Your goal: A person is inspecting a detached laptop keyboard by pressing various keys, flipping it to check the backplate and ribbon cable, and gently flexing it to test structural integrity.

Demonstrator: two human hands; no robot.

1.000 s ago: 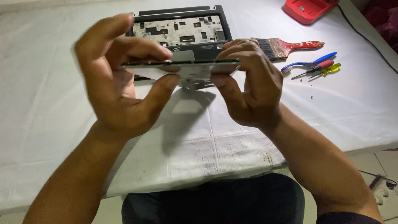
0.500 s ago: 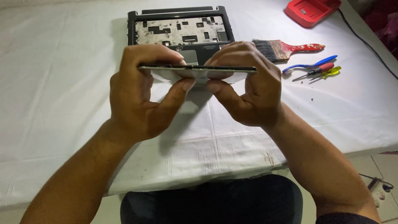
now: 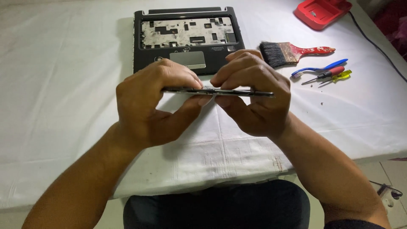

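You pinch a thin flat panel (image 3: 218, 90) edge-on.
Your left hand (image 3: 154, 106) and right hand (image 3: 254, 95) clamp it; laptop case (image 3: 144, 46) lies beyond.

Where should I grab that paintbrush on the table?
Probably by the red handle, coming from the right. The paintbrush lies flat with its bristles pointing left toward the laptop shell, and the handle end lies free on the cloth.

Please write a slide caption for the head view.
Both hands hold a thin flat panel edge-on above a stripped laptop case.
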